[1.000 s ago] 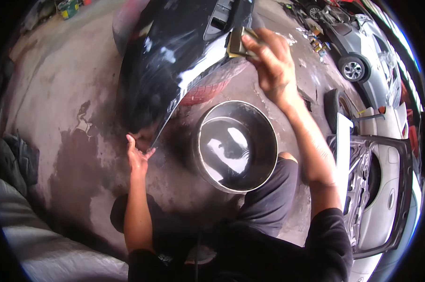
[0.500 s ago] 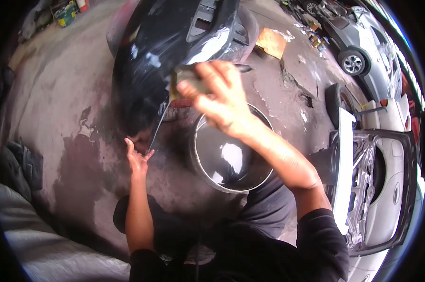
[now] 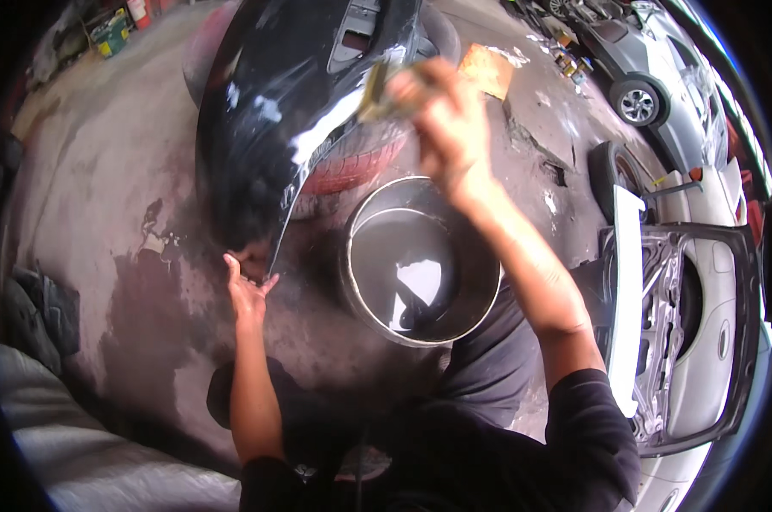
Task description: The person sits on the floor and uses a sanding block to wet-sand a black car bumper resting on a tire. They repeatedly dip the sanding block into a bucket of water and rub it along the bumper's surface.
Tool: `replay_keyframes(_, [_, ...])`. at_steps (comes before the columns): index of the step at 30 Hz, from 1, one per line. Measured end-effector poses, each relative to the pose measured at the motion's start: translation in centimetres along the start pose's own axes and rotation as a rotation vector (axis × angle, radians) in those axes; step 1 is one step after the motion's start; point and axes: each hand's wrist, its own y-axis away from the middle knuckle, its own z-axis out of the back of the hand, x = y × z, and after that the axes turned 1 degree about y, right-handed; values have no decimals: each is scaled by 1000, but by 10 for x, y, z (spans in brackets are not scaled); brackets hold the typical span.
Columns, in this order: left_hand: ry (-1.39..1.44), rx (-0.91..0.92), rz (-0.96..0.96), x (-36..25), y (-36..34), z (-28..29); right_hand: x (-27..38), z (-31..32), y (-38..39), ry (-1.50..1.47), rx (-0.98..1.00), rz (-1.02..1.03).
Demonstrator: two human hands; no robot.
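A black curved car body panel (image 3: pixel 249 145) with pale patches lies over a reddish tire (image 3: pixel 343 171). My left hand (image 3: pixel 247 286) holds its lower end with thumb and fingers spread around the edge. My right hand (image 3: pixel 445 128), blurred by motion, is closed on an olive-yellow sanding block (image 3: pixel 377 94) at the panel's white-streaked right edge. Below my right wrist stands a round metal tub (image 3: pixel 377 273) of murky grey water.
At right are a silver car (image 3: pixel 667 94), a loose wheel (image 3: pixel 608 171), a white strip (image 3: pixel 626 307) and a detached door (image 3: pixel 702 341). A cardboard piece (image 3: pixel 486 68) lies beyond the panel. Crumpled silvery sheeting (image 3: pixel 96 452) is at lower left.
My right hand swept down and left along the panel's edge, then moved back up and right with the block. My left hand stayed at the panel's lower end.
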Motion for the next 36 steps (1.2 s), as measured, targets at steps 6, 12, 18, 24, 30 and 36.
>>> replay_keyframes(6, [23,-13,-1,1,-12,3,42,-7,13,20,103,31])
replay_keyframes(12, [9,71,-12,-2,-6,8,-7,-4,-4,253,-65,-87])
replay_keyframes(18, [-14,29,-32,-3,1,-6,71,-30,15,46,170,161])
replay_keyframes(24, [-1,65,-13,-6,-2,-1,18,-18,7,144,-32,2])
replay_keyframes(30, [16,31,-29,-4,0,0,66,-21,10,78,234,209])
replay_keyframes(36, [13,27,-21,-4,3,-15,56,-24,10,146,44,47])
